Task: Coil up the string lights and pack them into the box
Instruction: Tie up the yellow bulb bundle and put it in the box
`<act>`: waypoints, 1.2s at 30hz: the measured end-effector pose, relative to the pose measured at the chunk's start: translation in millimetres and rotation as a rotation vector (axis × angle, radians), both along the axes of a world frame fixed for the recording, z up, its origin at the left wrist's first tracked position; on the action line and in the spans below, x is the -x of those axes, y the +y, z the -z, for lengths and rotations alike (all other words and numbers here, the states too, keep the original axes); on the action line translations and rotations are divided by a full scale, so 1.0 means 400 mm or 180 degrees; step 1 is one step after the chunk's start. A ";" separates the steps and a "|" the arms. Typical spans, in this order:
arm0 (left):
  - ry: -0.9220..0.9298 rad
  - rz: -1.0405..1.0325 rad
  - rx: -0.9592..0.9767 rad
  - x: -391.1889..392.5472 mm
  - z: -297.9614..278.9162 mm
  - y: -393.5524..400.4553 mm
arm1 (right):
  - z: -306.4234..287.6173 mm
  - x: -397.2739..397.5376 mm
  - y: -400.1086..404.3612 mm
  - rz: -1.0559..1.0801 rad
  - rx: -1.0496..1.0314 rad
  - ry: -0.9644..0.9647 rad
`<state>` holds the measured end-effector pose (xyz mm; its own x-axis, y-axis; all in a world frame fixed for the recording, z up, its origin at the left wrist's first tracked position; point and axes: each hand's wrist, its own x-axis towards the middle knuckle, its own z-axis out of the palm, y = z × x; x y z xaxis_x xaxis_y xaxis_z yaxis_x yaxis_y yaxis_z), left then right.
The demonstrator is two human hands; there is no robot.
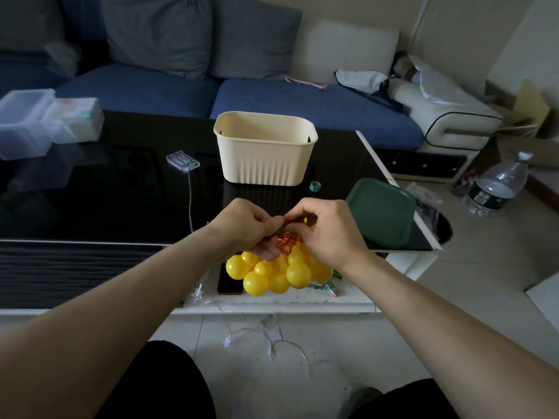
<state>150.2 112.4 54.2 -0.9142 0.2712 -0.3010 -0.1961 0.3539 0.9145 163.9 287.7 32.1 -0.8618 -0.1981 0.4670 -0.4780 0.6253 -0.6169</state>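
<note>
Both hands [284, 231] pinch the bunched yellow-ball string lights [276, 272] at the table's [121, 192] near edge, before the box [264, 152]; light, floppy, tangle-prone, so grip the wire bundle.

There is only one view — a wide-angle camera on the person's head, looking forward and down. Both forearms enter from the lower corners, close to the lens. The black table [90, 192] fills the middle of the frame; the sofa [272, 98] — farther away — crosses the top.
</note>
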 end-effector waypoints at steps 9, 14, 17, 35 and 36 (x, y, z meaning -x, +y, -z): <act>0.0237 0.0319 0.0961 -0.010 -0.011 0.003 | 0.006 -0.002 -0.008 0.0035 -0.0093 -0.0089; -0.0137 0.0081 0.0654 -0.016 -0.005 -0.007 | 0.013 -0.004 -0.029 -0.0120 -0.0100 -0.0035; -0.0259 -0.0303 -0.0009 -0.012 -0.001 -0.006 | 0.012 -0.002 -0.035 -0.0224 -0.0124 0.0012; 0.0696 -0.0367 -0.0067 -0.017 0.009 0.007 | 0.024 -0.001 -0.063 0.0741 0.1092 -0.0687; 0.0673 -0.0363 -0.0095 -0.017 0.008 0.009 | 0.023 0.000 -0.058 0.0742 0.1085 -0.0714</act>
